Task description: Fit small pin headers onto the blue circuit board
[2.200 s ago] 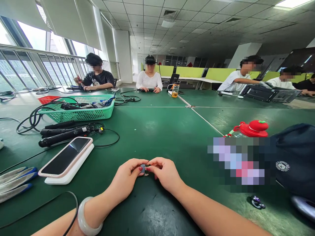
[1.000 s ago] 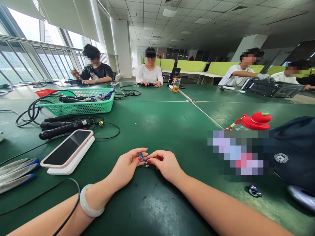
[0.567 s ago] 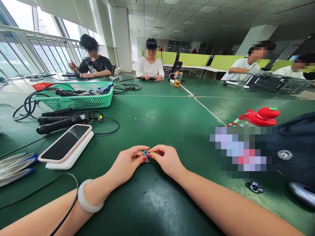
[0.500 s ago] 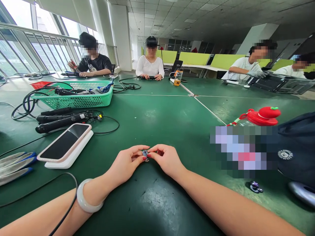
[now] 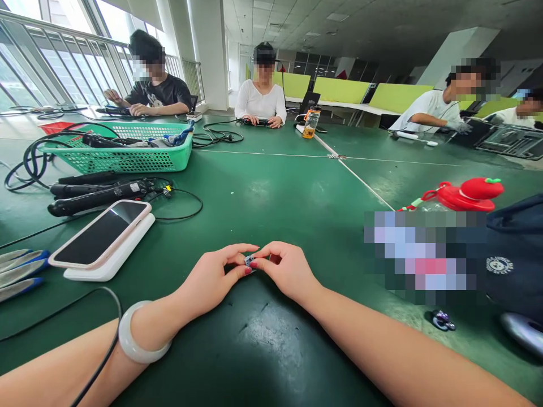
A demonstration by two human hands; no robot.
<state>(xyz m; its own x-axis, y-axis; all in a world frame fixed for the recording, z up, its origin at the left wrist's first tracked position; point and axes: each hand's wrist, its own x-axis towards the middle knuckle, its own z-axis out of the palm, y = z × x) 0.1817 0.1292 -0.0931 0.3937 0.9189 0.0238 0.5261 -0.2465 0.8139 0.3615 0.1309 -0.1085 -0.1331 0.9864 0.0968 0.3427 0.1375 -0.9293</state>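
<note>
My left hand (image 5: 212, 277) and my right hand (image 5: 285, 268) meet fingertip to fingertip low over the green table (image 5: 271, 192). Between them they pinch a tiny blue and silver part (image 5: 249, 260), mostly hidden by the fingers. Both hands are closed in a pinch. A pale bangle (image 5: 134, 345) sits on my left wrist, with a black cable (image 5: 91, 362) running beside it.
To the left lie a phone on a white pad (image 5: 99, 237), black tools with cords (image 5: 95, 195) and a green basket (image 5: 123, 152). At the right are a red-lidded bottle (image 5: 466, 195), a dark bag (image 5: 515, 254) and a small dark item (image 5: 443, 320). Several people sit at the far side.
The view has tilted down and the hands sit slightly higher in frame. The small part has been turned between the fingertips and now shows less.
</note>
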